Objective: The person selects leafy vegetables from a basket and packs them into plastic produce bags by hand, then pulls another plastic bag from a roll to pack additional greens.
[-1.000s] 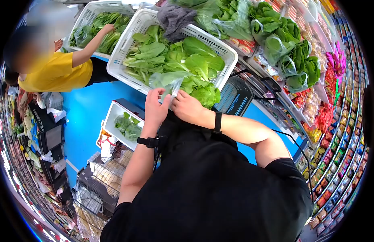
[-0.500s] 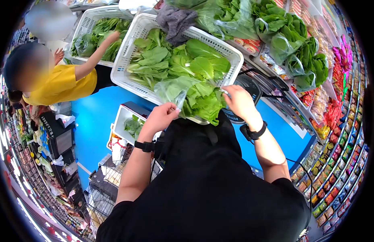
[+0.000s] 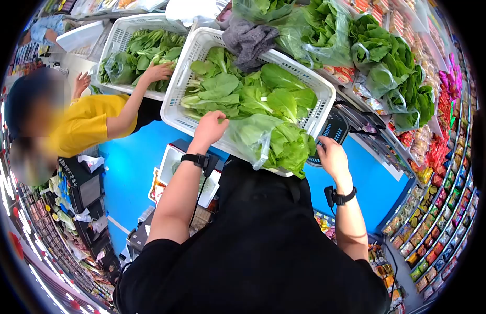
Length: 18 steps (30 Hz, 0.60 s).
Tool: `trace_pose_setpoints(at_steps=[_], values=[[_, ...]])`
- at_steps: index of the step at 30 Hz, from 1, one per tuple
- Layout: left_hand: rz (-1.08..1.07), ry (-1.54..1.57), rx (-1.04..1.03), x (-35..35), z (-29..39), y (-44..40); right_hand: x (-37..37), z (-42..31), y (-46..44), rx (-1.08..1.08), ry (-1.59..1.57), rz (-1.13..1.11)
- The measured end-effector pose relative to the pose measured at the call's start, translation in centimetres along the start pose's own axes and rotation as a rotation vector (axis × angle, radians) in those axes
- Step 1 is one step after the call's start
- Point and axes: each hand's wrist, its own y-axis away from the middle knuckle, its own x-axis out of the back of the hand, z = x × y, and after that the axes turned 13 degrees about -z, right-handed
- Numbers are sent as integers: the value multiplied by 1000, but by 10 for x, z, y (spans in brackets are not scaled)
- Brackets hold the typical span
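A white slatted crate [image 3: 176, 107] full of leafy greens [image 3: 222, 86] is in front of me. At its near side lies a bunch of lettuce [image 3: 290, 146], its left part inside a clear plastic bag [image 3: 252, 135]. My left hand [image 3: 212, 126] is over the crate's near left rim, beside the bag, with loosely bent fingers and nothing visible in them. To the right of the lettuce, my right hand [image 3: 333, 157] hangs close to the leaves. Its fingers are slightly curled and apart, and no held object shows.
A grey cloth [image 3: 248, 42] drapes over the crate's far rim. Bagged greens [image 3: 381, 49] stand behind to the right. At left, a person in a yellow shirt [image 3: 93, 123] has a hand [image 3: 158, 72] in another crate of greens [image 3: 109, 47]. A white bin [image 3: 172, 157] stands below.
My left hand has let go of the plastic bag and moved up and left. My right hand has come away from the lettuce, down and right. The crate appears shifted right in view.
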Motion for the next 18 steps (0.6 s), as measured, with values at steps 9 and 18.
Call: trace_pose_setpoints(at_steps=[9,18], values=[[216,-619,100,29,-125,-93,-137,85,60,-362,-384,242],[-387,-562,107,90,-94,-81,-271,126,149,-830,-1091,178]])
